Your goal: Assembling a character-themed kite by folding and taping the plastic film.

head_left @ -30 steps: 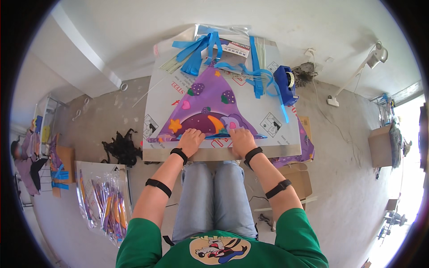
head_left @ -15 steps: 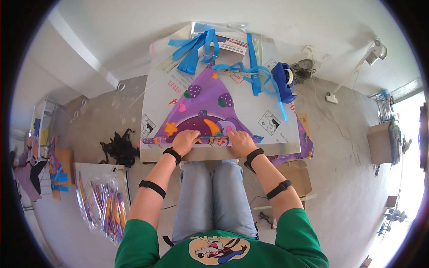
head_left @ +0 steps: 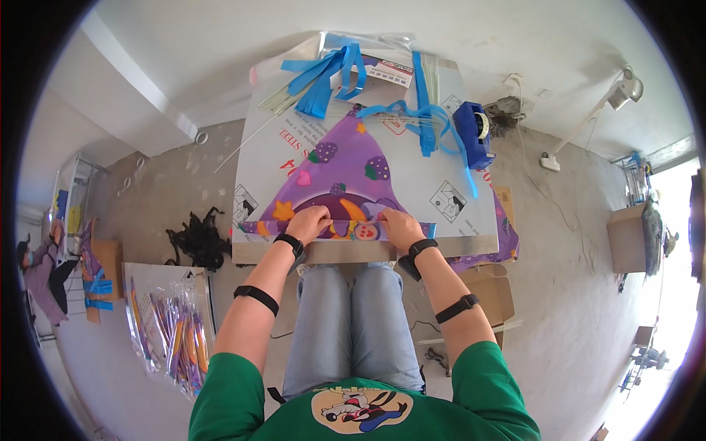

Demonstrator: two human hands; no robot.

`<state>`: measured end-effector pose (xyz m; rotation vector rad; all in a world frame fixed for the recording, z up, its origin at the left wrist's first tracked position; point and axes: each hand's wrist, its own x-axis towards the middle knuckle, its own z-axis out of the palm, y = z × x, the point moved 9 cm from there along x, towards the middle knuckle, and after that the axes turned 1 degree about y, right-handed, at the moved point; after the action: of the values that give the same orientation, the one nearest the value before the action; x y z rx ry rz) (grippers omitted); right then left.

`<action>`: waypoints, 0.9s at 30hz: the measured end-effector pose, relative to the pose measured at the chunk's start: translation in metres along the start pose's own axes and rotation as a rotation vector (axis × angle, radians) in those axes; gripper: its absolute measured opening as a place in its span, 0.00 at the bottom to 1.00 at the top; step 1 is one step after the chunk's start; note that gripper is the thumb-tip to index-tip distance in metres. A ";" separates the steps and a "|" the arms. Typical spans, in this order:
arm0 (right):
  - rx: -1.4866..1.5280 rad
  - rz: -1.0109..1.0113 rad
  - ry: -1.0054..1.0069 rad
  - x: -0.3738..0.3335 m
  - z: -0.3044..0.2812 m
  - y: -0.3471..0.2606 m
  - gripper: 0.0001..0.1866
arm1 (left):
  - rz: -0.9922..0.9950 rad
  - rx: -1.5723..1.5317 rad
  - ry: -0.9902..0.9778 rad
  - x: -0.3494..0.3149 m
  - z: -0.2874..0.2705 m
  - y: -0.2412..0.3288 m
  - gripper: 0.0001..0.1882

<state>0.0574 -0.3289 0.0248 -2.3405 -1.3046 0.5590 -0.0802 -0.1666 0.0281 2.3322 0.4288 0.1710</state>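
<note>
A purple triangular kite point(head_left: 343, 163), printed with strawberries, stars and a moon, lies flat on the table, its tip pointing away from me. Along its near side runs a folded band point(head_left: 340, 231) with a bright pattern. My left hand point(head_left: 309, 223) is closed on this band left of the middle, fingertips pinching its upper edge. On the right, my right hand point(head_left: 401, 228) pinches the same edge, fingers curled. The undersides of both hands' grips are hidden. Beyond the kite's tip lie blue ribbon strips point(head_left: 314, 97) and thin pale rods point(head_left: 434, 81).
A blue tape dispenser point(head_left: 474, 136) stands at the right of the board-topped table point(head_left: 254, 253). A box point(head_left: 379, 77) sits at the far edge. Down left are a black heap point(head_left: 197, 239) and a bundle of colourful wrapped pieces point(head_left: 180, 338). Another person point(head_left: 45, 283) is at far left.
The folded band along the kite's near side has become wider and flatter, covering more of the print. Both hands have shifted slightly, still at that edge.
</note>
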 end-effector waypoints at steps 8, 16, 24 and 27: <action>-0.101 -0.002 0.104 -0.004 -0.003 -0.006 0.08 | -0.044 0.160 0.146 -0.001 -0.006 0.004 0.10; -0.169 0.016 0.181 -0.005 -0.005 -0.009 0.08 | 0.014 0.265 0.281 -0.005 -0.013 0.012 0.11; -0.186 -0.101 0.249 -0.018 -0.018 -0.036 0.12 | 0.004 0.262 0.299 -0.005 -0.010 0.008 0.12; -0.236 -0.445 0.249 -0.038 -0.009 -0.066 0.22 | -0.013 0.256 0.275 -0.002 -0.009 0.005 0.12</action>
<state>-0.0027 -0.3311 0.0730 -2.1008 -1.7675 -0.0252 -0.0833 -0.1650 0.0377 2.5655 0.6319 0.4577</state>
